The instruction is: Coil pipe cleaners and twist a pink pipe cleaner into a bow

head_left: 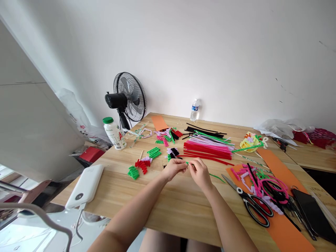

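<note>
Hands, left hand (176, 168) and right hand (199, 172), pinch green pipe cleaner (216, 177); bottle (114, 133) label unreadable.

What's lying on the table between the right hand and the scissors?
In the head view, only the green pipe cleaner trails from the right hand toward the scissors; otherwise bare wooden table.

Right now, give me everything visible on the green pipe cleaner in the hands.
The green pipe cleaner is a thin, fuzzy-looking bright green stem. One end is pinched between the fingertips of the left hand and the right hand, held just above the wooden table. From the right hand the loose end trails toward the scissors and seems to lie on the tabletop, slightly curved. Whether the pinched end is coiled is hidden by the fingers.
</note>
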`<state>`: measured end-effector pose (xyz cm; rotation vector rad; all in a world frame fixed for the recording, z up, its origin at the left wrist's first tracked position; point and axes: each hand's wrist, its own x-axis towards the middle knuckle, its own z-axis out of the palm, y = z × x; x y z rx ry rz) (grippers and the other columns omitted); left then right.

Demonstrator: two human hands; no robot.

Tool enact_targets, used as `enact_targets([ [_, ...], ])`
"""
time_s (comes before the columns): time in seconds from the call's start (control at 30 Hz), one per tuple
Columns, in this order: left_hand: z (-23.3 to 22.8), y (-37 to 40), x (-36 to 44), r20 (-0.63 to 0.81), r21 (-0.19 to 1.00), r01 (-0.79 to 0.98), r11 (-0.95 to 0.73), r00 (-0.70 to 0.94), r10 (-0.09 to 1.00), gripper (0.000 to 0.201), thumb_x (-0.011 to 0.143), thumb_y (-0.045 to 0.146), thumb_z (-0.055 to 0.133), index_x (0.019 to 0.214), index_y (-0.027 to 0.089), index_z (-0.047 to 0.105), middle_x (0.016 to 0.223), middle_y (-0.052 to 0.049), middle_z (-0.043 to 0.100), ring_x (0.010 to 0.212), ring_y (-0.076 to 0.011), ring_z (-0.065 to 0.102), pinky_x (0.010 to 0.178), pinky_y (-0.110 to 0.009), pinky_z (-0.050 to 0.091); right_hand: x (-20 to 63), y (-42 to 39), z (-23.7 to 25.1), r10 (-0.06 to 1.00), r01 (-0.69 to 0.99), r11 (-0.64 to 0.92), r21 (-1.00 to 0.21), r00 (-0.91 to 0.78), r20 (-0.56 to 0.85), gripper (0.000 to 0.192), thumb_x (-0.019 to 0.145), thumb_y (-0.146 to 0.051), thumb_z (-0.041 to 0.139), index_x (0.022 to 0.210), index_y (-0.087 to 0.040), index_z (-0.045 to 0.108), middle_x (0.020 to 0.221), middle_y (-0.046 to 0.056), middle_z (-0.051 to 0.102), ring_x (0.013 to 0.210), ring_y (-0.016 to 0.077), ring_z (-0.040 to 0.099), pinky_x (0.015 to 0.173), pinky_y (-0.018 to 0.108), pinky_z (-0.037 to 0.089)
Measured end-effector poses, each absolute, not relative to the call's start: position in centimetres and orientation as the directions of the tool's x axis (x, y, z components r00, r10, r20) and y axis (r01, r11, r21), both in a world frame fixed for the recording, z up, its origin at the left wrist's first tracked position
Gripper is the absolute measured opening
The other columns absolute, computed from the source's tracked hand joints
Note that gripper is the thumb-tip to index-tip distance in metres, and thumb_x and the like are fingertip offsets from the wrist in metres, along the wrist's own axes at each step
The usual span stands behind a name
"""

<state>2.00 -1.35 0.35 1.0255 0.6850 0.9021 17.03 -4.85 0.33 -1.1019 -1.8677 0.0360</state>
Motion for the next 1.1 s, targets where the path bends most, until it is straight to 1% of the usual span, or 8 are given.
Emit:
enact_targets([
  [0.13, 0.2, -1.5, 2.6, -0.018, 0.912, -0.365, 0.186, 0.418, 0.908, 0.027, 0.055, 0.035, 0.078, 0.058, 0.011, 0.066, 0.055, -0.003, 0.057, 0.054, -0.0097, 0.047, 0.054, -0.023, 0.036, 16.5, -4.9, 0.5, 0.695, 0.591, 0.613, -0.525, -0.086, 0.714, 0.021, 0.085, -0.014, 0.045, 0.093, -0.02, 0.063, 0.087, 0.008, 0.059, 0.079, 0.0191, 0.06, 0.068, 0.031, 0.051],
  [0.23, -0.1, -1.6, 2.8, -0.002, 0.901, -0.393, 0.184, 0.421, 0.907, 0.026, 0.055, 0.034, 0.078, 0.061, 0.011, 0.068, 0.058, -0.003, 0.058, 0.056, -0.0101, 0.048, 0.056, -0.024, 0.037, 16.2, -5.1, 0.7, 0.707, 0.567, 0.59, -0.575, -0.018, 0.707, 0.022, 0.085, -0.014, 0.046, 0.09, -0.021, 0.066, 0.084, 0.007, 0.061, 0.078, 0.0191, 0.06, 0.07, 0.032, 0.052],
  [0.47, -0.7, -1.6, 2.9, -0.023, 0.849, -0.467, 0.249, 0.438, 0.898, 0.025, 0.056, 0.031, 0.079, 0.067, 0.01, 0.069, 0.061, -0.003, 0.058, 0.057, -0.0095, 0.049, 0.057, -0.024, 0.037, 16.1, -5.1, 0.6, 0.758, 0.485, 0.527, -0.698, 0.102, 0.644, 0.018, 0.081, -0.015, 0.052, 0.086, -0.02, 0.069, 0.084, 0.007, 0.057, 0.075, 0.0182, 0.059, 0.062, 0.03, 0.052],
  [0.57, -1.0, -1.4, 2.9, -0.048, 0.827, -0.488, 0.281, 0.436, 0.899, 0.026, 0.056, 0.031, 0.079, 0.066, 0.009, 0.068, 0.06, -0.004, 0.058, 0.056, -0.0097, 0.049, 0.056, -0.024, 0.037, 16.2, -4.8, 0.2, 0.79, 0.414, 0.505, -0.758, 0.133, 0.599, 0.016, 0.081, -0.018, 0.054, 0.089, -0.02, 0.068, 0.086, 0.008, 0.06, 0.073, 0.0183, 0.061, 0.061, 0.03, 0.053],
  [0.67, -1.1, -1.3, 3.0, -0.048, 0.819, -0.5, 0.281, 0.429, 0.902, 0.027, 0.056, 0.031, 0.079, 0.065, 0.009, 0.067, 0.06, -0.003, 0.058, 0.055, -0.0097, 0.049, 0.056, -0.024, 0.037, 16.2, -4.7, -0.1, 0.812, 0.38, 0.457, -0.804, 0.192, 0.552, 0.011, 0.08, -0.021, 0.057, 0.084, -0.019, 0.067, 0.082, 0.008, 0.065, 0.072, 0.0193, 0.063, 0.062, 0.031, 0.054],
  [0.83, -1.1, -1.5, 3.3, -0.035, 0.862, -0.456, 0.221, 0.382, 0.923, 0.028, 0.054, 0.034, 0.08, 0.064, 0.011, 0.068, 0.058, -0.001, 0.056, 0.055, -0.0091, 0.048, 0.056, -0.024, 0.037, 15.9, -4.9, 0.1, 0.788, 0.424, 0.459, -0.781, 0.211, 0.578, 0.008, 0.079, -0.021, 0.058, 0.076, -0.019, 0.065, 0.076, 0.007, 0.066, 0.068, 0.0187, 0.062, 0.059, 0.03, 0.052],
  [0.97, -1.2, -1.6, 3.4, -0.018, 0.873, -0.447, 0.193, 0.366, 0.93, 0.027, 0.054, 0.034, 0.08, 0.064, 0.012, 0.068, 0.056, -0.001, 0.056, 0.055, -0.0094, 0.048, 0.056, -0.024, 0.036, 15.7, -5.2, 0.3, 0.775, 0.448, 0.499, -0.742, 0.153, 0.614, 0.011, 0.081, -0.018, 0.054, 0.08, -0.019, 0.065, 0.079, 0.007, 0.064, 0.071, 0.0184, 0.061, 0.059, 0.029, 0.051],
  [1.1, -1.3, -1.6, 3.5, -0.003, 0.855, -0.48, 0.193, 0.37, 0.929, 0.025, 0.056, 0.033, 0.079, 0.063, 0.012, 0.067, 0.055, 0.0, 0.056, 0.054, -0.0087, 0.047, 0.056, -0.023, 0.036, 15.6, -5.2, 0.3, 0.801, 0.43, 0.495, -0.755, 0.111, 0.588, 0.014, 0.082, -0.018, 0.051, 0.085, -0.019, 0.065, 0.085, 0.008, 0.064, 0.074, 0.0188, 0.062, 0.058, 0.028, 0.052],
])
